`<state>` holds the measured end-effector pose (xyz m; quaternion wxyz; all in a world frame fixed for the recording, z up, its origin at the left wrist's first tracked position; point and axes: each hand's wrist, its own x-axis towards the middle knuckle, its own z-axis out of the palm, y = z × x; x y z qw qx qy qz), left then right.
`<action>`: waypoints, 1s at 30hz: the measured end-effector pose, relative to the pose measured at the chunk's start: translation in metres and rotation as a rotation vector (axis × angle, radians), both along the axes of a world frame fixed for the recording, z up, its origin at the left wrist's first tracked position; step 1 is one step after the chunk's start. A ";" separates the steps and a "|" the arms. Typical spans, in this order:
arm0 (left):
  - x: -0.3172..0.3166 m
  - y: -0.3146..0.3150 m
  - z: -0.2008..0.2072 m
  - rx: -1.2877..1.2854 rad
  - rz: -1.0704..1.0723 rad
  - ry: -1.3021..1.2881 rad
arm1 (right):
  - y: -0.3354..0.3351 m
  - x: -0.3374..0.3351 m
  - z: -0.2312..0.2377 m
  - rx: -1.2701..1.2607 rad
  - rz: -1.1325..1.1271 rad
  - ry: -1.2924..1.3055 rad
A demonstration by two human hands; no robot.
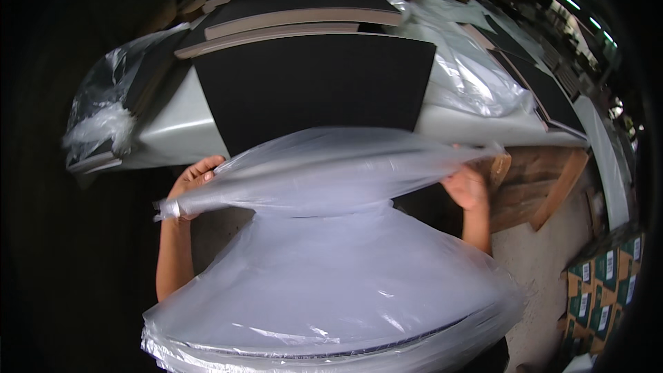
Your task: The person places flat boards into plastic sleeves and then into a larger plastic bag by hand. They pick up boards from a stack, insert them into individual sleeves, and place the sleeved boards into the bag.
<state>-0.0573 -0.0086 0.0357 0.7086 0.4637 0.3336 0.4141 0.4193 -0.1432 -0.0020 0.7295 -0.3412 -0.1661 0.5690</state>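
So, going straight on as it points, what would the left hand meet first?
Past the clear plastic it touches, the left hand would probably meet the near left corner of the black board, though depth is unclear.

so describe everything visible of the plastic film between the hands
The plastic film is thin, glossy, translucent and creased. It stretches from the gripping left hand to the blurred right hand; a narrow waist seems to join it to a wide spread below. Its far edge overlaps the black board in view.

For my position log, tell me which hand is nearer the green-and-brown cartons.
Right. The right hand is left of the cartons, higher in the picture; the left hand is much farther left.
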 end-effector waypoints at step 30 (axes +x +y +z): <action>0.091 -0.026 0.066 0.759 -1.317 0.096 | 0.208 0.078 0.064 -0.007 0.169 -1.895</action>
